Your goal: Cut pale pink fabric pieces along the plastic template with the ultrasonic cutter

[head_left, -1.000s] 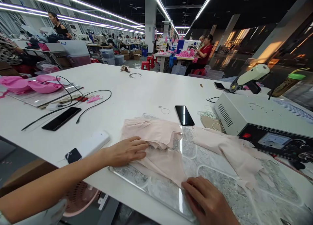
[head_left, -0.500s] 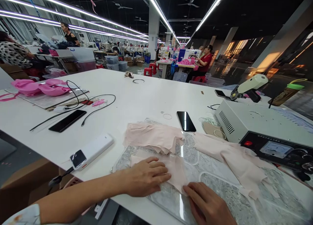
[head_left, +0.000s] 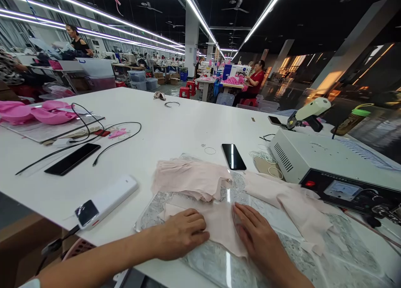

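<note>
A single pale pink fabric piece (head_left: 221, 229) lies flat on a clear plastic sheet (head_left: 300, 254) over a mottled grey pad at the table's near edge. My left hand (head_left: 180, 233) rests flat on its left part, fingers stretched out. My right hand (head_left: 253, 235) lies flat on its right part, fingers spread. Just beyond them sits a stack of pink fabric pieces (head_left: 191, 179), and another loose pile of pink pieces (head_left: 291, 200) lies to the right.
A grey machine box (head_left: 328, 162) with a red light and a meter stands at right, a handheld tool (head_left: 308, 110) resting on it. A black phone (head_left: 233, 156), a white power bank (head_left: 105, 202), another phone (head_left: 72, 159), cables and pink bra cups (head_left: 37, 112) lie on the white table (head_left: 175, 125). Other workers sit far behind.
My left hand left the fabric stack and came down onto the single piece. My right hand slid up from the near edge onto the piece, flattening out.
</note>
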Tool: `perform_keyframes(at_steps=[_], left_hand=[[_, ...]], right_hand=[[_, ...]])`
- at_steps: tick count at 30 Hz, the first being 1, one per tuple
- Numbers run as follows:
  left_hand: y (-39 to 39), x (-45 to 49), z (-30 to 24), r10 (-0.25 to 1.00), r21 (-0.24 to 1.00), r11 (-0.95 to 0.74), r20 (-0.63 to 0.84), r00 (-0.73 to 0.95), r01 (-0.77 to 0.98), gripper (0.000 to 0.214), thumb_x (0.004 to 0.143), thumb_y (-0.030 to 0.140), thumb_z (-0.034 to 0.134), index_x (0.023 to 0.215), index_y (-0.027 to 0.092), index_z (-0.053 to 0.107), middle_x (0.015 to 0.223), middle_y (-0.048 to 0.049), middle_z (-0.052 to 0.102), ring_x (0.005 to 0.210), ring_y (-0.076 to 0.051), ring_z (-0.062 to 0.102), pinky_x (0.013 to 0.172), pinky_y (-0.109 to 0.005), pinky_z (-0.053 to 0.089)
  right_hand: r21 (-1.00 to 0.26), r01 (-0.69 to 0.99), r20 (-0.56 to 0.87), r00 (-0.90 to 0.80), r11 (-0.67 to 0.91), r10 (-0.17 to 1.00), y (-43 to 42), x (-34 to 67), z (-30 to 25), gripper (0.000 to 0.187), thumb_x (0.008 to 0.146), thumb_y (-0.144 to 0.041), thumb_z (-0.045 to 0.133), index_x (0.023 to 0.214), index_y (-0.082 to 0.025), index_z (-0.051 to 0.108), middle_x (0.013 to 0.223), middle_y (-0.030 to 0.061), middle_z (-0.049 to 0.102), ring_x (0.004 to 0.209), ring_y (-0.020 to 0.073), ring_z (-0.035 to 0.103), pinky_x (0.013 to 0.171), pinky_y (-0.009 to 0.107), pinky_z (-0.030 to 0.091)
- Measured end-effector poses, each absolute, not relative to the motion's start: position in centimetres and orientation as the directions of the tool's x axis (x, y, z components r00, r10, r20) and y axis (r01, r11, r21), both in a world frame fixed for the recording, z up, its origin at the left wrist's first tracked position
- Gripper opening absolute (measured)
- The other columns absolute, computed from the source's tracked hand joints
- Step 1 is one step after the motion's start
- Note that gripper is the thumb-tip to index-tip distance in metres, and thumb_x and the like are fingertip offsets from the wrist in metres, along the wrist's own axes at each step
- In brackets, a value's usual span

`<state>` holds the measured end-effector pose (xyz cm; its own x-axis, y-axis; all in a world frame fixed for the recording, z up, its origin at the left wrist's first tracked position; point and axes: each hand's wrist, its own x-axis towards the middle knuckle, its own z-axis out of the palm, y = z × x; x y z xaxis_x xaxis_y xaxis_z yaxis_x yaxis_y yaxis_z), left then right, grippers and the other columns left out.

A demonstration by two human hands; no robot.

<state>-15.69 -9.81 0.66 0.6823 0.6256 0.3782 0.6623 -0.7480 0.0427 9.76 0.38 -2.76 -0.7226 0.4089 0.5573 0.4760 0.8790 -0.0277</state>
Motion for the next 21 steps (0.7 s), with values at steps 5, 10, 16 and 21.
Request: perform_keyframes(at_steps=[5,10,16,21], left_hand=[[-9.6,-15.7,0.5,0.623,0.076,-0.758,0.383,0.682,0.648,0.018,0.1,0.009,0.041,0.102,0.012,0.059,0.084,-0.0078,0.059,0.086,-0.019,0.058,0.084,-0.033,0.049],[-9.6,-16.2,0.9,0.614,0.107,-0.769,0.393,0.684,0.63,0.02,0.099,0.005,0.038,0.102,0.011,0.058,0.086,-0.0091,0.06,0.09,-0.021,0.059,0.086,-0.034,0.05],[-10.0,-17.3,1.4,0.648,0.096,-0.741,0.362,0.67,0.664,0.025,0.096,0.0,0.038,0.113,0.01,0.054,0.087,-0.0094,0.062,0.09,-0.021,0.06,0.089,-0.037,0.048],[-10.0,-17.4,1.9,0.694,0.093,-0.698,0.332,0.638,0.711,0.022,0.093,-0.001,0.041,0.102,0.013,0.056,0.08,-0.0051,0.057,0.078,-0.018,0.057,0.083,-0.034,0.048]], right_hand=[[-0.084,0.438,0.519,-0.748,0.895,0.414,0.2,8.8,-3.2,0.043,0.094,-0.021,0.046,0.136,-0.024,0.054,0.135,0.0035,0.059,0.126,0.0229,0.053,0.098,0.043,0.052],[-0.157,0.481,0.523,-0.7,0.862,0.486,0.5,10.3,-2.8,0.043,0.094,-0.021,0.046,0.135,-0.023,0.055,0.129,0.0053,0.064,0.123,0.0237,0.056,0.094,0.043,0.055],[-0.203,0.386,0.532,-0.728,0.9,0.432,-3.2,12.4,-0.5,0.038,0.089,-0.018,0.056,0.127,-0.02,0.059,0.119,0.0081,0.068,0.113,0.0188,0.062,0.094,0.031,0.055],[-0.148,0.325,0.608,-0.715,0.934,0.345,-4.7,11.9,-1.7,0.03,0.087,-0.006,0.053,0.113,-0.014,0.064,0.097,0.0095,0.071,0.09,0.0165,0.068,0.082,0.028,0.058]])
